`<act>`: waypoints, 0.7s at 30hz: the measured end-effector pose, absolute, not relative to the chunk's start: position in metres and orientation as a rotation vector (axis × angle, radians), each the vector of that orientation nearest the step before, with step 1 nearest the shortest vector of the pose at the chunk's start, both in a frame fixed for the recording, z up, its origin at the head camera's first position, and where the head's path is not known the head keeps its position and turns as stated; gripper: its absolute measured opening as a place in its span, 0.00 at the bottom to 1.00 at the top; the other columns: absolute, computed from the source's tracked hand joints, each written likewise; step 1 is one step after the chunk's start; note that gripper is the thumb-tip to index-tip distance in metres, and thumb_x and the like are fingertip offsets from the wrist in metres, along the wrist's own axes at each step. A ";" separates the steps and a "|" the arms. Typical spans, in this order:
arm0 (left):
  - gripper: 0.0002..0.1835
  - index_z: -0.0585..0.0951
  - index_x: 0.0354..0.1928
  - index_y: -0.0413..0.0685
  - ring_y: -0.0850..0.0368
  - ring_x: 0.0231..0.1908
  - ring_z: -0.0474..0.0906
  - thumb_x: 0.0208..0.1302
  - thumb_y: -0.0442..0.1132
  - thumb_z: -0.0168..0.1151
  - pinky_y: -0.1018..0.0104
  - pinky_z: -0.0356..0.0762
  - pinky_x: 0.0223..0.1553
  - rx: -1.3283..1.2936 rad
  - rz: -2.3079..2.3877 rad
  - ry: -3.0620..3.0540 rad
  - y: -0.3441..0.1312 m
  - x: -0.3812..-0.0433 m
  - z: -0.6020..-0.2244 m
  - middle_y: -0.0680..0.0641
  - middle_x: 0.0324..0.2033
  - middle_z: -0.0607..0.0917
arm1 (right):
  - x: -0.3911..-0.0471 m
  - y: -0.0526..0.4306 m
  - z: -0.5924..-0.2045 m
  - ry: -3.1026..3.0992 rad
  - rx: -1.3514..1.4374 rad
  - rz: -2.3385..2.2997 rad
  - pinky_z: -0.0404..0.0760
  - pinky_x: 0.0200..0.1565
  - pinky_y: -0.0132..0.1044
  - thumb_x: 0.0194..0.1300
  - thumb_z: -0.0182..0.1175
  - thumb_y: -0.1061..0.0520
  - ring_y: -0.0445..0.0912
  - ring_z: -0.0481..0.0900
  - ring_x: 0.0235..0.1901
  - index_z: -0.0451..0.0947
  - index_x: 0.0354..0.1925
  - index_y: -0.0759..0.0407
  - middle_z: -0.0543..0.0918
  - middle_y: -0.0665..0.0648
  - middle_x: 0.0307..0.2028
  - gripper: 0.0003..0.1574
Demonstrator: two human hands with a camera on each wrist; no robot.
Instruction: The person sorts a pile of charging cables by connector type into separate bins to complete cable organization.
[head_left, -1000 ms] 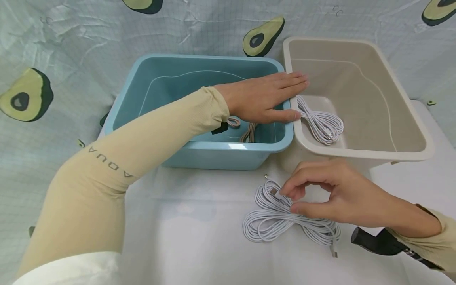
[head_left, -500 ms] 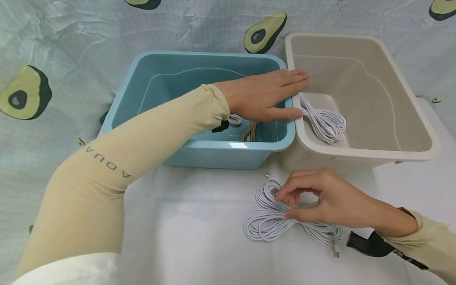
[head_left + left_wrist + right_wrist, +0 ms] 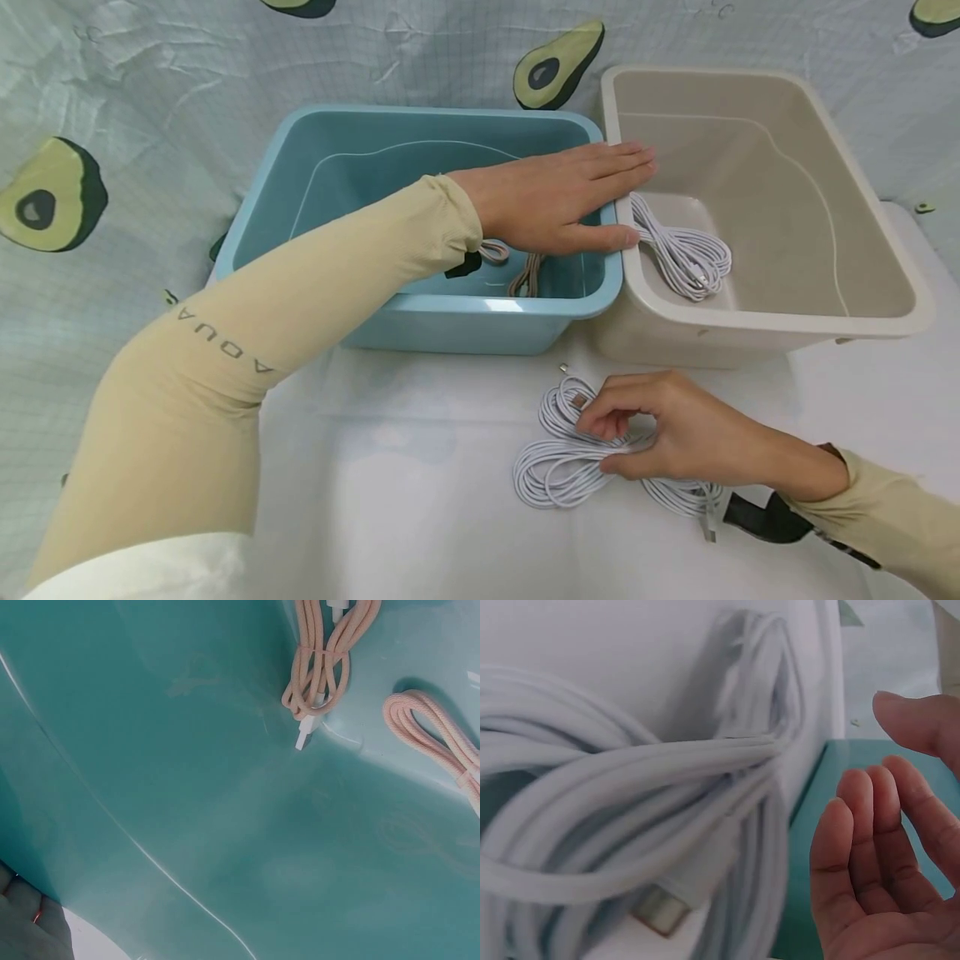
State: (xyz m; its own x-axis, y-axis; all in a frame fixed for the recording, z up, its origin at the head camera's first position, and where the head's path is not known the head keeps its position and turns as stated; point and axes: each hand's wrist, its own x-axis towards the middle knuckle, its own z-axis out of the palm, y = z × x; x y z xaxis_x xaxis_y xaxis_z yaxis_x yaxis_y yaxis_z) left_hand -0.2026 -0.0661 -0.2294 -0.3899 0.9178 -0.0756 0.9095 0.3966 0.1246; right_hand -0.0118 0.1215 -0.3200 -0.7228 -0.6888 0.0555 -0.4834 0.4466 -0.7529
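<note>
My left hand rests with straight fingers across the touching rims of the blue bin and the beige bin. Over the coiled white USB cables on the table hovers my right hand, thumb and fingers parted. These cables seem to be two overlapping bundles, with a metal plug showing at the lower right. In the right wrist view, the fingertips are curved and hold nothing. Another white coiled cable lies inside the beige bin.
Inside the blue bin are two pinkish-beige cable bundles, one tied cable with a white plug and a looped cable beside it. A white cloth covers the table. Behind the bins hangs an avocado-print sheet.
My right hand has moved left and slightly down over the white cables, its fingers still parted. The left hand stays on the rims. The head view has shifted slightly.
</note>
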 end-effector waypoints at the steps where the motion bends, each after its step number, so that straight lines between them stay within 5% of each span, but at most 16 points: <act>1: 0.43 0.41 0.78 0.58 0.62 0.79 0.31 0.70 0.70 0.35 0.64 0.33 0.80 1.652 0.094 2.512 -0.066 -0.203 -0.229 0.58 0.79 0.38 | -0.012 0.121 -0.322 2.440 -1.010 -1.143 0.81 0.38 0.26 0.52 0.75 0.53 0.33 0.78 0.36 0.82 0.44 0.43 0.84 0.42 0.37 0.19; 21: 0.43 0.41 0.78 0.59 0.62 0.79 0.31 0.70 0.70 0.35 0.65 0.34 0.80 1.652 0.103 2.515 -0.069 -0.204 -0.231 0.59 0.78 0.39 | -0.008 0.125 -0.337 2.424 -0.867 -0.955 0.81 0.42 0.26 0.46 0.78 0.55 0.34 0.77 0.38 0.81 0.48 0.39 0.82 0.38 0.40 0.29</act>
State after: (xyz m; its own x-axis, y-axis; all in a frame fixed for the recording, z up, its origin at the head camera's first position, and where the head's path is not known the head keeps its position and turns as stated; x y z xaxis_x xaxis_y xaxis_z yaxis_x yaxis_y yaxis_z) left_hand -0.2038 -0.0687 -0.2311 -0.3918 0.9172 -0.0716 0.9083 0.3981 0.1288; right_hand -0.0084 0.1255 -0.3366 -0.7310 -0.6700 -0.1295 -0.4016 0.5758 -0.7122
